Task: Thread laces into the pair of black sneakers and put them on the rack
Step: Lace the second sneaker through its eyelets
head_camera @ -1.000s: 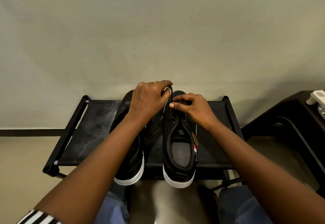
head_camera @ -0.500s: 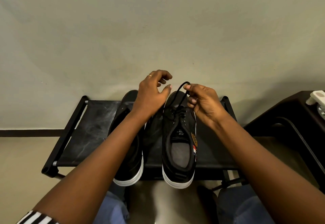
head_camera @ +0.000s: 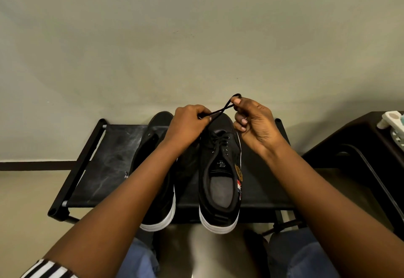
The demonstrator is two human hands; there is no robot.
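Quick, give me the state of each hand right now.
Left hand: pinching the lace.
Right hand: pinching the same lace, above the right sneaker.

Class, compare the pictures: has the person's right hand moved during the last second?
Yes. The right hand has risen from the right sneaker toward the wall, pinching the lace above the toe.
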